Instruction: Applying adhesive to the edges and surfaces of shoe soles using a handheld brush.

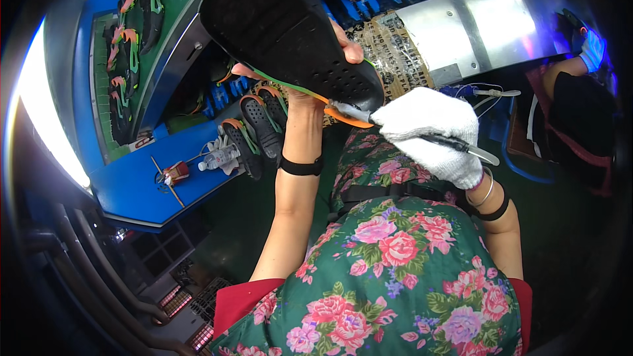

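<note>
My bare left hand [347, 45] grips a large black shoe sole [277, 23] from behind, its fingers showing at the right edge. The sole is tilted, with a cluster of small holes at its lower end and a green and orange strip along its near edge. In a white knitted glove, my right hand [428, 133] is closed around a slim brush [484, 155] with a dark and pale handle. The brush's whitish head touches or nearly touches the sole's lower edge, by the orange part of the strip. Most of my left palm is hidden behind the sole.
Several black shoe parts with orange and green trim [260, 122] stand by a blue table [132, 181] holding a clear plastic bottle [221, 157]. More lie on the green rack [99, 86] at the left. A metal-covered conveyor [488, 26] curves behind; another person's gloved hand [593, 49] is far right.
</note>
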{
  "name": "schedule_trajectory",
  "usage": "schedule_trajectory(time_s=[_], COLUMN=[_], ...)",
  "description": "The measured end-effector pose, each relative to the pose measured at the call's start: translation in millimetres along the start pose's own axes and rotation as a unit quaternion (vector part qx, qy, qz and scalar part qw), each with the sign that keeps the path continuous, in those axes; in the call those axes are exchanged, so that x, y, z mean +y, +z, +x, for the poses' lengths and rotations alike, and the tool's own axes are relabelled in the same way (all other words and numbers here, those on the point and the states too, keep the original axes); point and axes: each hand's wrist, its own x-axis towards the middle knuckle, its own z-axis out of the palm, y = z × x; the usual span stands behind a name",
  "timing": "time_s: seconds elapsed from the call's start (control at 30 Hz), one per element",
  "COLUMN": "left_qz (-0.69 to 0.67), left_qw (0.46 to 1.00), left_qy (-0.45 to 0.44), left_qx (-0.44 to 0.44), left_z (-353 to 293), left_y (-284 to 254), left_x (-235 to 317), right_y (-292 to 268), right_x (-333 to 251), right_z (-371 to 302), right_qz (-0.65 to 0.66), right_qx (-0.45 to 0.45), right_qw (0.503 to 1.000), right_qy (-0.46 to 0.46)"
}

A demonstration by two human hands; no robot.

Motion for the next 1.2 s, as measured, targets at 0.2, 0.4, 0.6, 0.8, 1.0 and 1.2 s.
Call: schedule_trajectory(time_s=[0.2, 0.4, 0.6, 0.8, 1.0, 1.2], left_qz=[-0.083, -0.070, -0.061, -0.059, -0.034, -0.066], left_qw=[0.996, 0.996, 0.994, 0.994, 0.998, 0.995], left_qy=[-0.035, -0.049, -0.080, -0.088, -0.056, -0.070], left_qx=[-0.014, 0.006, 0.042, 0.038, -0.014, 0.030], left_z=[0, -8, -5, -4, -2, -5], left_y=[-15, -23, -7, 1, -6, 2], left_x=[-8, -11, -7, -8, -18, -13], right_y=[-6, 0, 0, 2, 2, -2], right_x=[-1, -8, -10, -10, -7, -2], right_z=[-1, -3, -5, -9, -13, -17], right_qz=[-0.036, -0.032, -0.044, -0.028, 0.010, -0.029], right_qx=[-0.048, -0.020, -0.047, 0.009, 0.005, 0.027], right_qw=[0.997, 0.998, 0.996, 0.999, 1.000, 0.999], right_qy=[-0.059, -0.045, -0.056, -0.035, -0.022, -0.002])
